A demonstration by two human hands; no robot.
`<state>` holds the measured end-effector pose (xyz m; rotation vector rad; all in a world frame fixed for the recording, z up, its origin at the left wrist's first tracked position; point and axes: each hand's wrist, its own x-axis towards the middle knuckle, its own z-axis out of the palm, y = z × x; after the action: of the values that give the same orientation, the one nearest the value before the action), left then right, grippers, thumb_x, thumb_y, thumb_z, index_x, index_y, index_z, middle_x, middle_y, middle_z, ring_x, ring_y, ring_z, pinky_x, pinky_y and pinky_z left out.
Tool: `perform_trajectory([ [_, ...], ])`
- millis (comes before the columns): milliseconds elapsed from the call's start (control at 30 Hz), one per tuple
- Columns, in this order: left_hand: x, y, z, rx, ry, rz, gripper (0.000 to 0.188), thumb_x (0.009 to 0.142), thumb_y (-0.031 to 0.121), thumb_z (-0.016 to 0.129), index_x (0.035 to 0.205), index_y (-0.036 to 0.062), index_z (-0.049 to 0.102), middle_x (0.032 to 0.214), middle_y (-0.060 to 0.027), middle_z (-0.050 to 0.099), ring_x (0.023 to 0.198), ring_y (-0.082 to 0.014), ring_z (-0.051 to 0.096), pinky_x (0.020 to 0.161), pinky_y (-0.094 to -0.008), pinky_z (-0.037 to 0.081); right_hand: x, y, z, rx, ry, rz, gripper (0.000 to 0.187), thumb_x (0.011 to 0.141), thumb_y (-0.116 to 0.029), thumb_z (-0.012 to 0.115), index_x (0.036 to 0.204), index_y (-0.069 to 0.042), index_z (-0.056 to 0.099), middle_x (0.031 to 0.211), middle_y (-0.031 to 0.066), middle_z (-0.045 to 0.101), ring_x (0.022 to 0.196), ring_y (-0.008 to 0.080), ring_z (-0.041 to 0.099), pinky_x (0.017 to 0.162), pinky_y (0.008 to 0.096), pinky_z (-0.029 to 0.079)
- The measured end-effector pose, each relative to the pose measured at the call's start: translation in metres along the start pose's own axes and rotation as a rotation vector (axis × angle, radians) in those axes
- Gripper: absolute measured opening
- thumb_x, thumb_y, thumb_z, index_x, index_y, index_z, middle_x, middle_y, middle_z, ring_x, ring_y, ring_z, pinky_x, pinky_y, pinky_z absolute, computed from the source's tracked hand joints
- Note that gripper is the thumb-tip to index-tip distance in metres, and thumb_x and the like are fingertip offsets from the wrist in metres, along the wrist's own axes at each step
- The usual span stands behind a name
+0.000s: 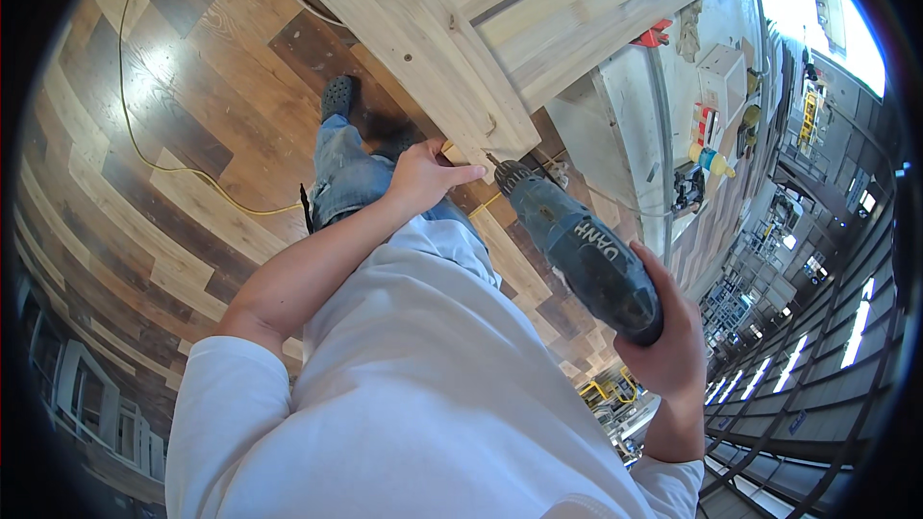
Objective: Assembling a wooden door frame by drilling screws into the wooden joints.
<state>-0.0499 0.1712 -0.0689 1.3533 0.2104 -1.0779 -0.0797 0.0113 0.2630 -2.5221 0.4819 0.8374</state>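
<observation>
A blue-and-black power drill (586,245) sits in my right hand (665,336), which is wrapped round its rear end and handle. The bit at its chuck reaches the near end of a pale wooden frame (404,48), at the corner edge; whether it has entered the wood I cannot tell. Beside that corner, my left hand (423,178) grips the end of the frame. Its thumb lies along the near edge, close to the bit, and the other fingers are partly hidden by the wood.
To the right stands a white workbench (620,125) carrying a red clamp (654,34), a glue bottle (711,160) and a small box (721,77). A yellow cord (197,173) runs over the wood-plank floor (115,231). White frames (96,394) stand at the lower left.
</observation>
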Motion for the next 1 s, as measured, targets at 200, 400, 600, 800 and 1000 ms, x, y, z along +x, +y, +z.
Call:
perform_trajectory([
  [200, 0.000, 0.000, 0.000, -0.023, 0.002, 0.007, 0.051, 0.070, 0.034, 0.082, 0.108, 0.0026, 0.068, 0.088, -0.0058, 0.071, 0.076, -0.0115, 0.065, 0.073, -0.0251, 0.050, 0.001, 0.001, 0.000, 0.038, 0.015, 0.035, 0.077, 0.058, 0.005, 0.064, 0.133, -0.007, 0.050, 0.106, 0.0194, 0.066, 0.097, 0.0366, 0.066, 0.083, 0.0356, 0.052],
  [400, 0.001, -0.001, 0.001, -0.008, -0.004, -0.032, 0.049, 0.070, 0.034, 0.082, 0.105, 0.0029, 0.069, 0.086, -0.0057, 0.071, 0.074, -0.0112, 0.064, 0.070, -0.0253, 0.050, 0.005, 0.002, -0.002, 0.017, 0.002, -0.008, 0.077, 0.058, 0.005, 0.064, 0.133, -0.006, 0.050, 0.105, 0.0184, 0.067, 0.096, 0.0363, 0.066, 0.083, 0.0355, 0.052],
  [600, 0.005, -0.012, 0.003, -0.034, 0.015, 0.047, 0.048, 0.071, 0.035, 0.082, 0.105, 0.0031, 0.069, 0.088, -0.0061, 0.072, 0.075, -0.0114, 0.065, 0.071, -0.0251, 0.050, 0.005, 0.006, -0.001, 0.065, 0.017, 0.010, 0.077, 0.057, 0.005, 0.064, 0.133, -0.007, 0.050, 0.107, 0.0174, 0.067, 0.098, 0.0353, 0.066, 0.084, 0.0352, 0.051],
  [800, 0.003, -0.007, 0.001, -0.029, 0.000, -0.005, 0.049, 0.071, 0.035, 0.081, 0.106, 0.0026, 0.068, 0.089, -0.0061, 0.072, 0.076, -0.0120, 0.065, 0.072, -0.0252, 0.050, 0.003, 0.003, 0.002, 0.032, 0.018, 0.017, 0.072, 0.060, 0.005, 0.065, 0.130, -0.002, 0.052, 0.110, 0.0191, 0.066, 0.102, 0.0313, 0.067, 0.089, 0.0324, 0.049],
  [1000, 0.003, -0.008, 0.001, -0.037, -0.003, 0.001, 0.050, 0.071, 0.034, 0.081, 0.107, 0.0021, 0.068, 0.089, -0.0064, 0.072, 0.077, -0.0121, 0.065, 0.073, -0.0250, 0.050, 0.006, 0.001, 0.000, 0.003, 0.011, -0.005, 0.071, 0.060, 0.004, 0.066, 0.130, -0.002, 0.053, 0.105, 0.0191, 0.067, 0.099, 0.0331, 0.067, 0.086, 0.0326, 0.050],
])
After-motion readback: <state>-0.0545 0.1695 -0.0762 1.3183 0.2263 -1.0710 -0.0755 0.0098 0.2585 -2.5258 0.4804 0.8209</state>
